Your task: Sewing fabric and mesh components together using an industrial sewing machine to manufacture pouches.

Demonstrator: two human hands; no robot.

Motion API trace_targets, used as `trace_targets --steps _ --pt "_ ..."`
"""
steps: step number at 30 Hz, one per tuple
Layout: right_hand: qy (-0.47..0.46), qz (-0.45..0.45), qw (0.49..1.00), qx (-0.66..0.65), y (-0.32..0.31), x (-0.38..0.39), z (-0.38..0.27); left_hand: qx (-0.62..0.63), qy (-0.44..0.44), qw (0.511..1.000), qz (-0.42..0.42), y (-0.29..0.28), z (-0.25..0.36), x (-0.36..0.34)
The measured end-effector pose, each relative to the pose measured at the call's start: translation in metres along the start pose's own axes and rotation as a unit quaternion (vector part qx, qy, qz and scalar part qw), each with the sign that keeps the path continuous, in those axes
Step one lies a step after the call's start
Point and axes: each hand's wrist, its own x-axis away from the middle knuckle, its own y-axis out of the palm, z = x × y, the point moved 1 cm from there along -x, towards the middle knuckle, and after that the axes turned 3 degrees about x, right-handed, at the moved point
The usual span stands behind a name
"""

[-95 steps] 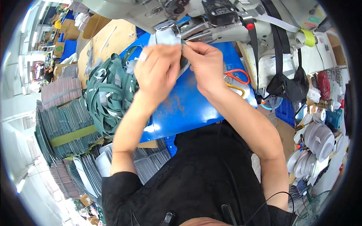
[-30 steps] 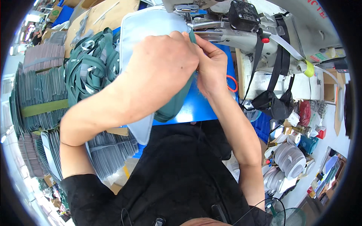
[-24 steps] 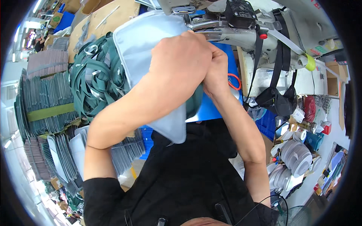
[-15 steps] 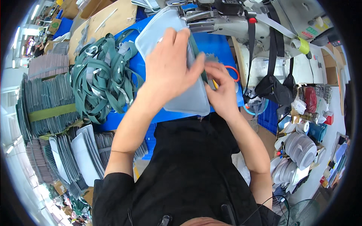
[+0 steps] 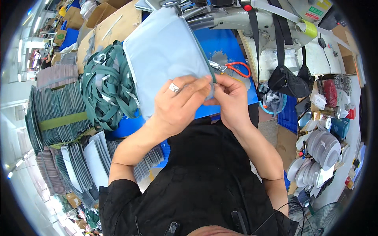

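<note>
A pale blue padded fabric panel [image 5: 163, 47] with rounded corners lies on the blue work surface, its far end at the sewing machine [image 5: 228, 19]. Dark green binding tape [image 5: 201, 49] runs along its right edge. My left hand [image 5: 181, 100], a ring on one finger, lies over the panel's near right corner with fingers pinched on it. Against that same corner, my right hand [image 5: 232, 98] closes its thumb and fingers on the tape at the edge. The fingertips partly hide the corner. Scissors [image 5: 238, 70] with red-orange handles lie just beyond my right hand.
A heap of green tape [image 5: 108, 84] sits left of the panel. Stacked panels [image 5: 61, 106] stand farther left. Black straps with a mesh pouch [image 5: 289, 82] hang at the right, above a blue crate [image 5: 287, 114]. Rolls of pale tape [image 5: 323, 149] stand at lower right.
Both hands have come nearer to me, down to the panel's near right corner. The panel has shifted left and lies flatter, and the scissors show more fully.
</note>
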Motion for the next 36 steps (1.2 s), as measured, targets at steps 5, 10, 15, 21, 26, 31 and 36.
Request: trace_targets --steps 5,10,15,21,26,31,36 --pt "-0.003 -0.013 0.999 -0.039 0.017 -0.028 0.0 -0.067 0.045 0.994 -0.069 -0.013 -0.029 -0.02" --pt "-0.02 -0.025 0.999 -0.028 0.028 -0.058 -0.001 -0.073 0.06 0.991 -0.092 -0.02 -0.059 -0.036" --pt "-0.016 -0.037 0.999 -0.011 0.039 -0.088 -0.007 -0.09 0.076 0.988 -0.103 -0.021 -0.089 -0.052" --pt "-0.026 -0.011 0.999 -0.024 0.052 -0.121 -0.013 -0.105 0.085 0.982 -0.129 -0.019 -0.118 -0.074" --pt "-0.032 0.082 0.995 -0.04 0.067 -0.127 -0.02 -0.149 0.021 0.98 -0.13 -0.022 -0.133 -0.053" --pt "-0.06 0.122 0.99 0.037 0.072 -0.131 -0.019 -0.2 -0.09 0.943 -0.251 -0.053 -0.149 -0.019" --pt "-0.081 0.173 0.974 0.125 0.089 -0.128 -0.014 -0.256 -0.017 0.924 -0.284 -0.085 -0.126 -0.046"
